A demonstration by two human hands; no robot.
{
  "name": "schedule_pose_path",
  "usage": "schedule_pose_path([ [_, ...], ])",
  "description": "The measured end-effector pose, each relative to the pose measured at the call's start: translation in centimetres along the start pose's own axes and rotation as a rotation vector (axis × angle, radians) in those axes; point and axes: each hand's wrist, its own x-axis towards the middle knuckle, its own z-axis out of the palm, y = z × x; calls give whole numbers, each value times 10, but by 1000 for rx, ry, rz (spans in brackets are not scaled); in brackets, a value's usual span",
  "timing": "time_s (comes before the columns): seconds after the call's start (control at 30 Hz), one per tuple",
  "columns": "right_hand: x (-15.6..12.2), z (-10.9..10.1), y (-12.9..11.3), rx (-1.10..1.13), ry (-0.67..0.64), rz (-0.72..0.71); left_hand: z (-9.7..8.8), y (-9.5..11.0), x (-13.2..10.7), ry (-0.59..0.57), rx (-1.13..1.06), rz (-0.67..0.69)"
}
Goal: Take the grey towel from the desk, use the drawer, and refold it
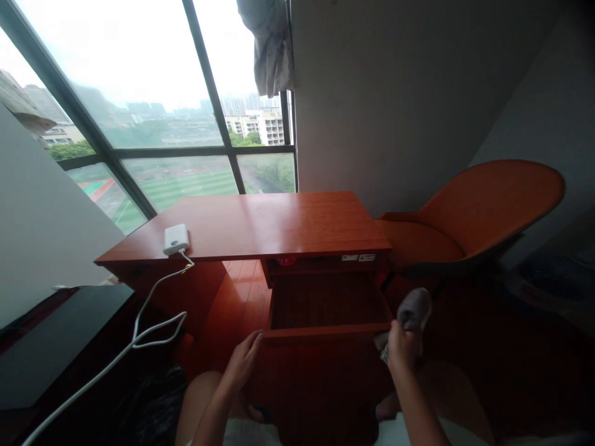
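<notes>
Drawer (328,310), pulled out under the counter (260,226): your left hand (242,362) is resting spread on its front edge, near the left corner. Your right hand (402,347) is gripping a grey cloth (413,310) beside the right corner. White charger (176,238) is lying on the counter.

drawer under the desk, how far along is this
Done: the drawer under the desk is pulled open, and its visible inside looks bare. In hand: the left hand rests on the drawer's front edge, while the right hand grips a grey cloth-like item just beside the drawer's right corner. Left: the grey item is not in the drawer yet, and the drawer stands open.
</notes>
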Motion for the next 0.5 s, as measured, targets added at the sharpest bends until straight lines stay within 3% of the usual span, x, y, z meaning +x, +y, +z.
schedule_pose_path([
  [0.07, -25, 5, 7, -278, -128, -323, 1, -2, 0, 6, -18, -3],
  [0.13, -57, 12, 15, -637, -338, -677, 1, -3, 0, 10, -39, -11],
  [0.17, -74, 16, 18, -749, -434, -779, 1, -3, -1, 8, -50, -16],
  [0.3, -151, 47, 19, -1001, -794, -864, -1, 1, -10, -13, -82, -65],
  [0.4, -207, 73, 17, -971, -1036, -861, -6, 0, -20, 8, -94, -124],
  [0.5, -240, 86, 17, -885, -1196, -876, -11, -13, -27, 58, -185, -193],
])
